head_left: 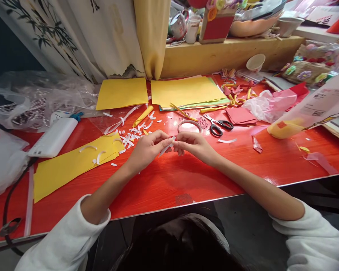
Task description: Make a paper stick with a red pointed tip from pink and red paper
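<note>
Over the middle of the red table (164, 188), my left hand (149, 148) and my right hand (196, 146) meet fingertip to fingertip. Between them is a small white paper strip (164, 148), pinched by the fingers of both. One end of the strip hangs down from my left fingers; the part at the fingertips is mostly covered. Just beyond my hands lies a ring of tape (190, 122). Black-handled scissors (219, 124) rest beyond my right hand. White paper scraps (128, 140) are scattered beside my left hand.
Yellow strips (76, 167) and a white power bank (55, 137) lie at left. Yellow sheets (121, 94) and a stack of coloured paper (186, 90) are at the back. Red paper squares (241, 116) and a plastic-sleeved roll (313, 105) lie right. A cluttered ledge (209, 56) runs behind.
</note>
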`<state>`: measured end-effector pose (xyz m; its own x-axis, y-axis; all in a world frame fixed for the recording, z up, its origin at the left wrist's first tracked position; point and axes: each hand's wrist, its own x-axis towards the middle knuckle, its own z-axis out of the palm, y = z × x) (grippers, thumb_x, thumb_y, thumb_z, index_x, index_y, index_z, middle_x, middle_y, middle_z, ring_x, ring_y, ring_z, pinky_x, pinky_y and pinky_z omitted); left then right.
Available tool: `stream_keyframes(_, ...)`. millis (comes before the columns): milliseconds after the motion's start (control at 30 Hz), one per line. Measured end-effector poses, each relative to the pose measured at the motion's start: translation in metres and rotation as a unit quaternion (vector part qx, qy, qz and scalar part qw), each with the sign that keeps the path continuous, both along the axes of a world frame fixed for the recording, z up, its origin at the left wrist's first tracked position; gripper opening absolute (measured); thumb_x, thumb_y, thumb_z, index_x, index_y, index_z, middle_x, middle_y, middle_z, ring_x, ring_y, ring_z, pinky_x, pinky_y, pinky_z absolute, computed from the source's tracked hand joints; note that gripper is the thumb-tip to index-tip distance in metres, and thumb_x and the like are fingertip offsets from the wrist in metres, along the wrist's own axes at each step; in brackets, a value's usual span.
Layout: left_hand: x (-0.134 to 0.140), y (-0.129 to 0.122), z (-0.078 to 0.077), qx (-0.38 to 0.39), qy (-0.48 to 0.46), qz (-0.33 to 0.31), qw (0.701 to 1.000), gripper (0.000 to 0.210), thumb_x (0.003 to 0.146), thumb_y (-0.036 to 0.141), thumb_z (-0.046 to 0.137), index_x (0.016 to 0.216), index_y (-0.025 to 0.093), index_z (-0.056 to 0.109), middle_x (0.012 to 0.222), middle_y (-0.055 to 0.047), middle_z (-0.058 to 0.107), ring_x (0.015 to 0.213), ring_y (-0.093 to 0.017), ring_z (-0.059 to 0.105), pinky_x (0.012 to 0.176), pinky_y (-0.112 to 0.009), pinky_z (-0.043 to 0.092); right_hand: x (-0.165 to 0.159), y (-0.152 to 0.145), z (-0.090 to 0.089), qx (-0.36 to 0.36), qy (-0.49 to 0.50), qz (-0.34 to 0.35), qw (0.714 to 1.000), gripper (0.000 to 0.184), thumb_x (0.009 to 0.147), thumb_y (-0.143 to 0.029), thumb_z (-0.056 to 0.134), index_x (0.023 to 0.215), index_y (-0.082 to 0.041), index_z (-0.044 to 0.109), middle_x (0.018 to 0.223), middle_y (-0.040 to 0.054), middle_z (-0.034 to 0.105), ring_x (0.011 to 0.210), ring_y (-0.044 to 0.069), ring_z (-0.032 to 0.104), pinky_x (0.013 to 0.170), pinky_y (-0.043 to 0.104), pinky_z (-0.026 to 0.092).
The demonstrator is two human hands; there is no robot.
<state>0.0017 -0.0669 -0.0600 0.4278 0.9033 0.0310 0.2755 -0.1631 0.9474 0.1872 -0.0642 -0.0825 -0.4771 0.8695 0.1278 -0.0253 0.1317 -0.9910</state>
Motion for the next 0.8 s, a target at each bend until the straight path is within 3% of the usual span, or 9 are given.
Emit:
stream_keyframes(233,0.001,-0.002,0.002,0.021,0.038,-0.008,0.999,0.03,0.086,0.044,0.052,0.078,0.017,0.063,0.074,0.0,0.06,0.07,-0.011,0.051,0.067,-0.022,0.04,0.004,-0.003,0.008,0.002,-0.024,-0.003,1.0,0.026,0.08,-0.034,0.065,0.065,-0.015,0.054,0.061,-0.0022,0.056,0.054,0.007,0.051,0.053,0.022,0.04)
stream_keyframes(433,0.005,-0.008,0.004,0.018,-0.045,0.043,0.998,0.023,0.082,0.039,0.06,0.081,0.017,0.061,0.071,0.002,0.057,0.058,-0.007,0.046,0.056,-0.02,0.039,0.003,-0.004,0.012,0.005,-0.026,-0.007,1.0,0.025,0.079,-0.037,0.066,0.073,-0.015,0.057,0.064,-0.0021,0.056,0.056,0.007,0.052,0.054,0.022,0.043)
stream_keyframes(600,0.005,-0.008,0.004,-0.023,-0.105,0.046,0.993,0.02,0.079,0.034,0.064,0.087,0.016,0.059,0.076,0.001,0.061,0.06,-0.008,0.055,0.057,-0.021,0.047,0.003,-0.006,0.011,-0.009,-0.046,0.027,0.999,0.025,0.081,-0.038,0.063,0.079,-0.014,0.059,0.07,0.0013,0.063,0.061,0.01,0.061,0.06,0.024,0.05)
stream_keyframes(800,0.004,-0.007,0.005,-0.046,-0.101,0.015,0.994,0.018,0.08,0.032,0.063,0.084,0.014,0.062,0.073,-0.001,0.064,0.062,-0.01,0.06,0.059,-0.022,0.052,0.009,-0.007,0.015,0.03,-0.102,0.053,0.993,0.026,0.084,-0.037,0.06,0.07,-0.015,0.058,0.059,-0.0006,0.059,0.055,0.009,0.058,0.053,0.021,0.046)
